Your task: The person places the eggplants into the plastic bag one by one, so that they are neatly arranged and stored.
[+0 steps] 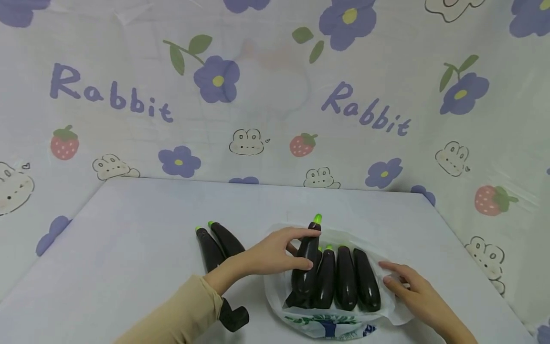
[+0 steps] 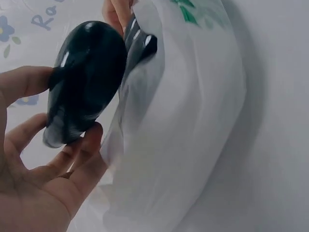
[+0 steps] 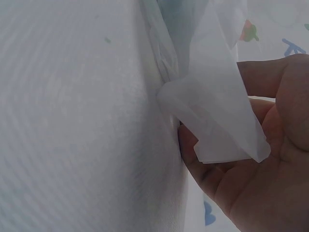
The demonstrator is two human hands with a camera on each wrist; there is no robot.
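My left hand point(image 1: 272, 251) grips a glossy black eggplant point(image 1: 306, 283) with a bright green stem end, thumb on one side and fingers on the other. It is held upright but slightly tilted at the left side of a white plastic bag point(image 1: 275, 291). Inside the open bag, several more eggplants point(image 1: 345, 279) lie side by side. In the left wrist view, the held eggplant point(image 2: 89, 72) shows its rounded end beside the bag wall. My right hand point(image 1: 414, 291) holds the bag's right edge; in the right wrist view, its fingers curl round a loose plastic flap point(image 3: 222, 130).
Two eggplants point(image 1: 209, 248) lie on the white table point(image 1: 142, 248) left of the bag, partly behind my left forearm. More dark eggplant ends point(image 1: 234, 319) show below the beige sleeve point(image 1: 185, 306). A printed cloth backdrop point(image 1: 266, 95) stands behind the table.
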